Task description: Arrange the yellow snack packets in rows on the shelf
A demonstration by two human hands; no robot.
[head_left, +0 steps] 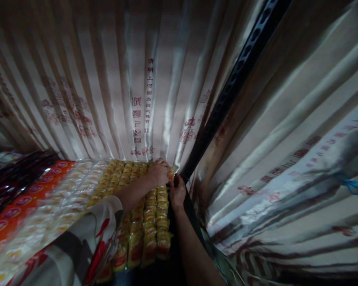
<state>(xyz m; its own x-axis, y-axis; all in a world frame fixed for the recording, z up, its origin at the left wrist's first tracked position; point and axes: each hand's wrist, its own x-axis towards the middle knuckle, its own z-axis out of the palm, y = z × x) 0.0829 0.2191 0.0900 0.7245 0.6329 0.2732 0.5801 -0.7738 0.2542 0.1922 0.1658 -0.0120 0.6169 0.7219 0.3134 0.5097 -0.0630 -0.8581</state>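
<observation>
Rows of small yellow-wrapped packets (150,216) stand closely lined up at the front of the display. My left hand (159,173) reaches to the far right corner of these rows, its fingers bent over a yellow packet (171,173) there. Close beside it on the right, my right hand (178,191) is raised with bent fingers and thumb near the same packet, next to the foot of a dark post. What the right fingertips hold, if anything, is too dark to make out.
Clear-wrapped pale packets (62,198), an orange strip with round labels (20,200) and dark packages (18,182) lie to the left. A pleated, printed curtain (107,79) hangs behind. A slanted perforated metal post (226,95) rises at the right corner. Blue string (353,184) hangs at far right.
</observation>
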